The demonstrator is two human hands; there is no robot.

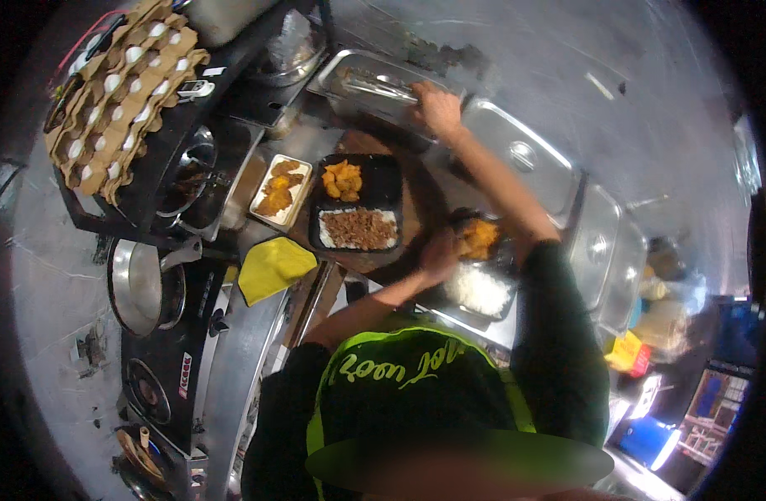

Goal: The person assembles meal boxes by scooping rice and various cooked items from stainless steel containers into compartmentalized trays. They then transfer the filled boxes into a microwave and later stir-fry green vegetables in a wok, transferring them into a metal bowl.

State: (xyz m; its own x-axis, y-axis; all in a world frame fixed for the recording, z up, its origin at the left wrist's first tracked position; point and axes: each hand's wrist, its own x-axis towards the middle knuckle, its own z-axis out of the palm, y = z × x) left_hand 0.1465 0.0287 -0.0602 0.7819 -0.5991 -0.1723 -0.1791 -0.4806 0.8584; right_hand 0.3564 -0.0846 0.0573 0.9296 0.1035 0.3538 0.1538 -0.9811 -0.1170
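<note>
My right hand (439, 110) is closed round the end of metal tongs (383, 88), which reach into a steel food pan (349, 60) at the far side. Nearer to me, my left hand (438, 255) grips the left edge of a black meal tray (506, 314), its fingers somewhat blurred. White rice (478, 288) and orange fried pieces (479, 239) lie in that tray. Left of it, a second black meal tray (383, 188) holds orange pieces and brown minced meat (358, 229) over rice. A small white box (260, 200) with rice and brown and yellow food stands beside that one.
Lidded steel pans (520, 150) line the right side. At left are egg cartons (124, 100) with eggs, a frying pan (136, 284), and a stove burner (147, 391). A yellow cloth (274, 269) lies near the trays.
</note>
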